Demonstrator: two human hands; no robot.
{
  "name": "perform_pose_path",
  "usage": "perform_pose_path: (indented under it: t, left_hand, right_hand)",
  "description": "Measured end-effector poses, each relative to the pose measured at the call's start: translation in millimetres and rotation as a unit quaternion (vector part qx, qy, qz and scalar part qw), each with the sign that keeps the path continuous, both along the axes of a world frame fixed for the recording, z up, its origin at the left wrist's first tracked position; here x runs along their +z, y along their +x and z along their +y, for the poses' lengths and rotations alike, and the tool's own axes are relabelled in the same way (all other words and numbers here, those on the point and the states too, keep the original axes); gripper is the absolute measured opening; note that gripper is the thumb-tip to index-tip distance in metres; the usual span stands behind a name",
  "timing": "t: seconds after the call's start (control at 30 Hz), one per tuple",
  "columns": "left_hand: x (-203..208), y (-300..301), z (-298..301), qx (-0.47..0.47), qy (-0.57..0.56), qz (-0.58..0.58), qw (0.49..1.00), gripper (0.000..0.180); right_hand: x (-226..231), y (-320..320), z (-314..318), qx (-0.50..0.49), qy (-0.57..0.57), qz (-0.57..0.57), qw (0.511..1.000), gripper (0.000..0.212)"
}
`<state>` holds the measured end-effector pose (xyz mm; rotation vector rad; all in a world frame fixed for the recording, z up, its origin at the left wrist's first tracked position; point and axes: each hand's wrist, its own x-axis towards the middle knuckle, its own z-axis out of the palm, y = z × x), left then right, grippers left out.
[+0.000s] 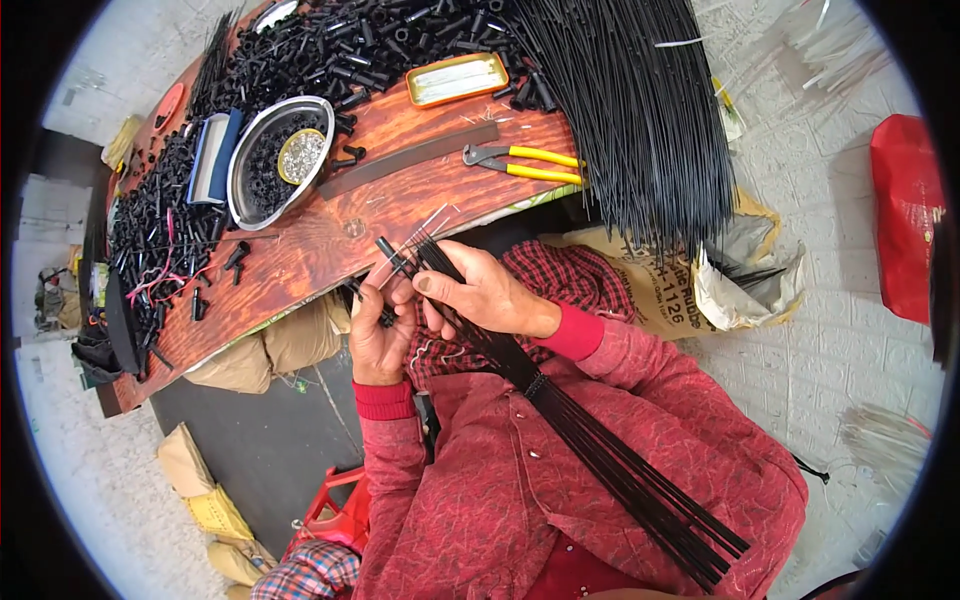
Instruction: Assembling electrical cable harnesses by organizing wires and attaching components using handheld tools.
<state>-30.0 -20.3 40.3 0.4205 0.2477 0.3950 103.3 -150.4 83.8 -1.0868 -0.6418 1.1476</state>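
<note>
The bunch of thin black rods (640, 480) is in the middle of the frame and slants down to the lower right. The rods are long, straight and smooth like stiff strings, with a tie around them partway down. Their upper ends fan out a little. The right hand (490, 290) is closed around the upper part, with its thumb pressed on top. The left hand (380, 335) has bent fingers, just beside a short black tube (388, 248). I cannot tell which hand pinches the tube, as the fingers hide part of it.

Above them is the counter (290, 275), red-brown with wavy wood lines. Pliers (545, 155) with yellow handles lie near its edge, by a long flat bar (410, 160). A shiny metal bowl (237, 195) sits to the left, with black bits and a small dish (282, 168) of silvery bits inside. Next to it is a blue box (228, 145).

A big heap of black pieces (340, 50) covers the upper left, with a flat tin (460, 99) beside it. A thick pile of black rods (640, 120) hangs over the counter's edge at the upper right. A smooth red bag (905, 220) is at the far right.
</note>
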Motion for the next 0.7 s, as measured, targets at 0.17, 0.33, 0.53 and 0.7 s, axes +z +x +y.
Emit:
perform_pose_path:
  t: [0.17,0.33,0.53,0.7]
  left_hand:
    - [1.9,0.0,0.5,0.002,0.014,0.034,0.999,0.052]
    - [-3.5,5.3,-4.8,0.035,0.026,0.081,0.996,0.052]
    - [11.8,9.1,-11.3,0.044,0.126,0.094,0.987,0.058]
    - [36.9,16.6,-15.9,0.052,0.183,0.167,0.967,0.031]
  right_hand:
    - [0.4,0.0,-0.5,0.007,0.005,0.015,1.0,0.026]
    - [1.1,0.1,-0.9,0.007,0.012,0.025,1.0,0.026]
    - [-0.1,3.8,-4.6,-0.006,-0.006,0.008,1.0,0.03]
    - [-3.7,3.0,1.1,-0.027,-0.017,-0.045,0.999,0.03]
